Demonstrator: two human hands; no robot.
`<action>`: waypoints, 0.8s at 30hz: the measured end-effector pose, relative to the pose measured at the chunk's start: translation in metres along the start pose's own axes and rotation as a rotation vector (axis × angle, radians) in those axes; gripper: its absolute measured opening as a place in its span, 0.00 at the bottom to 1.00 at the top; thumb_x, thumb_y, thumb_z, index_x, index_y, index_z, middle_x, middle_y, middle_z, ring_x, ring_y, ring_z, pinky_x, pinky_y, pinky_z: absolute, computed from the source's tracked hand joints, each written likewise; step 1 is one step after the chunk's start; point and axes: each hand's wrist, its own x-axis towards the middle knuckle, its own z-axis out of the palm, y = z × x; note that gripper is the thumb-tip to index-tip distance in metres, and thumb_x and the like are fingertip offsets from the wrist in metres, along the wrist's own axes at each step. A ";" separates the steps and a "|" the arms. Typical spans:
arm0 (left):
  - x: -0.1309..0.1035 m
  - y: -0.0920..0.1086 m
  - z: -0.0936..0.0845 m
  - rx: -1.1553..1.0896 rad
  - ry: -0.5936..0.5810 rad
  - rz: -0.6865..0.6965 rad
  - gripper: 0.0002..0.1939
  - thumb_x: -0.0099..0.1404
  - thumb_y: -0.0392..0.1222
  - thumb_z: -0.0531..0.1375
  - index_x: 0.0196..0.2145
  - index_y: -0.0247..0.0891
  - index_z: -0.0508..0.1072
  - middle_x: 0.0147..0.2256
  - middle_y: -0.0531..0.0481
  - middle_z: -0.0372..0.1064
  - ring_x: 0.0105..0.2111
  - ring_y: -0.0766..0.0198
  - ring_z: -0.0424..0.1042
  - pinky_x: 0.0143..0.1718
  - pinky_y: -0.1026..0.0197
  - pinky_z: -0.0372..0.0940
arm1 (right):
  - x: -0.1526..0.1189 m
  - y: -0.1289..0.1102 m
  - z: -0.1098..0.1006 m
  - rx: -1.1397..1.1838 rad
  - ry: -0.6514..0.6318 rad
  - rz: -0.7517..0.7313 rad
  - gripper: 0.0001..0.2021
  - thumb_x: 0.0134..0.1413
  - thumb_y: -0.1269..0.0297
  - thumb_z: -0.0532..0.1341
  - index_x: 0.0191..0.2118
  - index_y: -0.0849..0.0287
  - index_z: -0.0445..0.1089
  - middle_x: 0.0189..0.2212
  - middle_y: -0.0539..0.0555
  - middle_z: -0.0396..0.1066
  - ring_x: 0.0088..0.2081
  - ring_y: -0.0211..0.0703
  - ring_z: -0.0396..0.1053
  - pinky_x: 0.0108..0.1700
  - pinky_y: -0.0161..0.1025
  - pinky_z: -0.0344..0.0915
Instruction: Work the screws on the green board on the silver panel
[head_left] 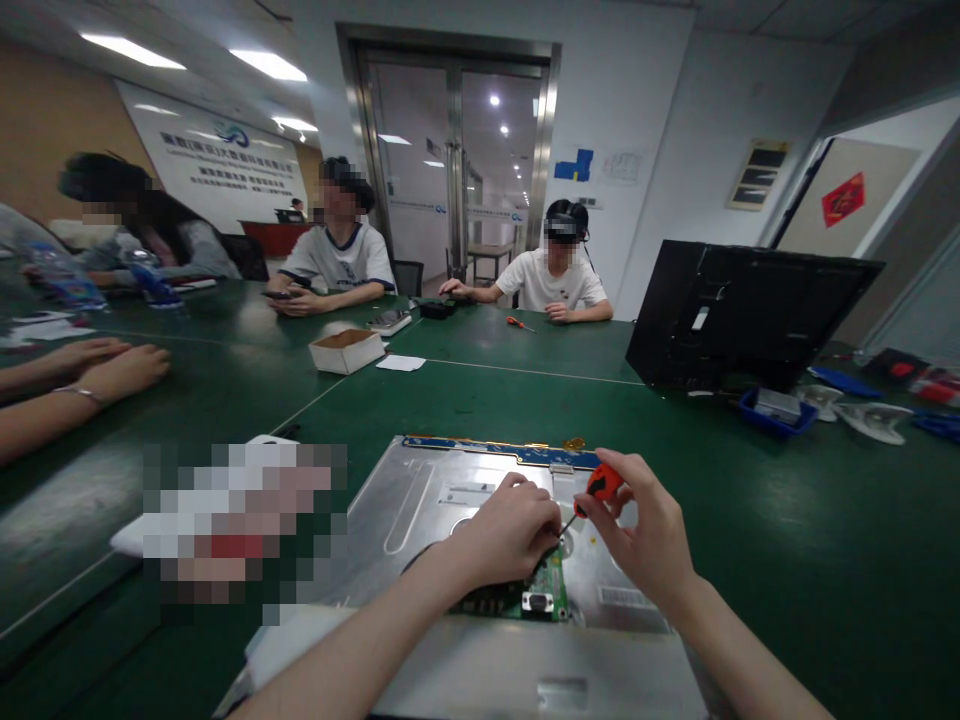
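We have a metal-backed display panel (420,500) lying flat on the green surface (810,560), directly below both hands and extending past them on the near and far sides.

R hand (637,520): thumb and fingers pinch the orange/black handle of a screwdriver (604,482), over the R half of the panel. Shaft slants down-L to the L fingertips.

L hand (517,530): fingers bunched close around the tip, near the top edge of the green PCB (555,585). We can't tell if they pinch the shaft or a small part; the fingers hide the contact pt.

PCB is partly under our L hand; its D-shaped connector (538,602) shows on the near side. A blue PCB strip (480,449) runs along the panel's far edge, beyond both hands.

Ref. items: black monitor (750,310), rear toward us, far R; blue tray (776,412) just beside it, w/ a metallic part inside. Open box (346,354) sits far L of center. 2nd screwdriver (517,322) lies near a seated person (562,275) opp. us.
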 end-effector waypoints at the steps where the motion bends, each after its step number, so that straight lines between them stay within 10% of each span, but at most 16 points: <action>1: 0.000 0.000 0.000 0.001 0.003 -0.002 0.03 0.61 0.32 0.59 0.31 0.37 0.71 0.31 0.51 0.71 0.33 0.60 0.69 0.45 0.55 0.56 | 0.000 0.000 0.000 -0.006 -0.004 -0.008 0.21 0.60 0.66 0.59 0.58 0.51 0.58 0.30 0.48 0.66 0.20 0.34 0.62 0.21 0.32 0.65; 24: 0.000 0.000 0.000 0.001 0.005 0.002 0.05 0.60 0.29 0.59 0.29 0.37 0.70 0.30 0.51 0.70 0.33 0.60 0.68 0.44 0.56 0.56 | -0.006 0.000 0.000 0.064 -0.062 0.064 0.23 0.65 0.70 0.51 0.64 0.54 0.50 0.34 0.52 0.72 0.22 0.35 0.67 0.22 0.32 0.66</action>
